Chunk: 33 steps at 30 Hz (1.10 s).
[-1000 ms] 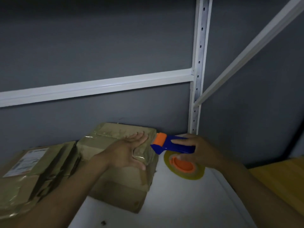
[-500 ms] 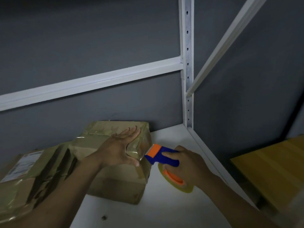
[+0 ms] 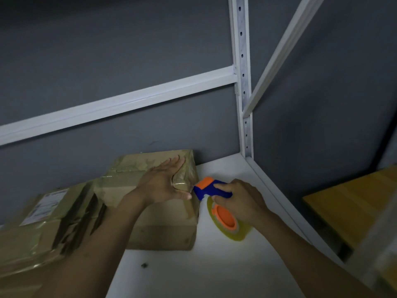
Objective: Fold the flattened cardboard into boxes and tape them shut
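While my left hand [image 3: 165,183] presses flat with straight fingers on the box [image 3: 163,222] on the shelf [image 3: 214,265], my right hand [image 3: 240,201] grips the tape dispenser [image 3: 211,189] just right of it, nose at the box's upper right edge.

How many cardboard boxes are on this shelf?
2. One taped brown cardboard box lies under the left hand; one brown cardboard box with a white label sits at the left edge, cut off, so others may be hidden.
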Each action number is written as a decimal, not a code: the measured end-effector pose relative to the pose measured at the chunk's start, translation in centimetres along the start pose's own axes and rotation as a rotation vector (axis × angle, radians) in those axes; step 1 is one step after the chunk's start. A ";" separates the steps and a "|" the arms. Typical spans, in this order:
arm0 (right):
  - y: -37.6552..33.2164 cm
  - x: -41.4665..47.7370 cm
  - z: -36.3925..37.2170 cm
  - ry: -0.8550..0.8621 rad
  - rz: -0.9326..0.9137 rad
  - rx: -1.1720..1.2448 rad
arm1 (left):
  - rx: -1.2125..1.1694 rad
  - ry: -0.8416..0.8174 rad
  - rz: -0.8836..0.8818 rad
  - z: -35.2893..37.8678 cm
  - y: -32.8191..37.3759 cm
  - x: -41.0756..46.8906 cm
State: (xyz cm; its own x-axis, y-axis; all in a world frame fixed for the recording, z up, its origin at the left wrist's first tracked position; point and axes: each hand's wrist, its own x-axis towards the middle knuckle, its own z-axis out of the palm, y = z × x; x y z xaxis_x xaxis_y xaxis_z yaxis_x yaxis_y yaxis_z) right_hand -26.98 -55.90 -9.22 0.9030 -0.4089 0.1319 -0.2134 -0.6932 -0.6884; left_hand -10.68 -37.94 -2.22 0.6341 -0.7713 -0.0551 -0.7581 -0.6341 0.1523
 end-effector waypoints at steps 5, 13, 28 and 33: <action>0.6 -0.8 -1.0 0.046 -0.128 -0.182 | 0.002 0.035 0.029 -0.3 -0.2 -0.4; 0.2 1.9 1.5 0.158 -0.242 -0.374 | 0.003 0.042 0.029 0.1 -0.7 0.0; -1.5 2.1 0.3 0.138 0.203 -0.004 | 0.017 0.042 -0.031 0.3 0.9 -1.0; 1.9 1.6 0.1 0.140 0.363 0.635 | 0.049 0.111 -0.077 0.7 0.9 -1.1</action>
State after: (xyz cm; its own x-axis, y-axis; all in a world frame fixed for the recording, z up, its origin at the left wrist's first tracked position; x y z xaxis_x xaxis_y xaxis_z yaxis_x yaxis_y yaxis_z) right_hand -25.92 -57.77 -10.42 0.7520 -0.6479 -0.1217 -0.1941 -0.0411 -0.9801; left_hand -12.13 -37.71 -2.77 0.7013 -0.7115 0.0447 -0.7116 -0.6949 0.1038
